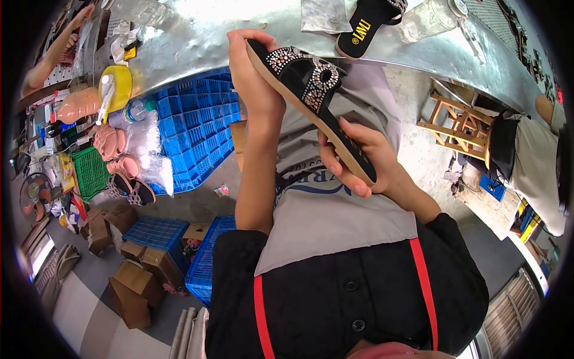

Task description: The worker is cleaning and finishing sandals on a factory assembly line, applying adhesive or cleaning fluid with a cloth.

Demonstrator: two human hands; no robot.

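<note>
gripping a black rhinestone slide sandal (314, 93) above the grey apron (341, 224), the left hand (256, 78) clasps its toe, the right hand (369, 154) its heel. a similar sandal (363, 29) lies on the metal table (200, 45).

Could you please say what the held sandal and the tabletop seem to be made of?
Held sandal: black straps, perhaps fabric or synthetic, with glittering beads or stones; its matte tan sole edge suggests rubber or foam. Tabletop: probably sheet metal, given its silvery, unevenly reflective surface.

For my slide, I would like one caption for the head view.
The left hand and right hand hold a jewelled black sandal beside a metal table.
</note>
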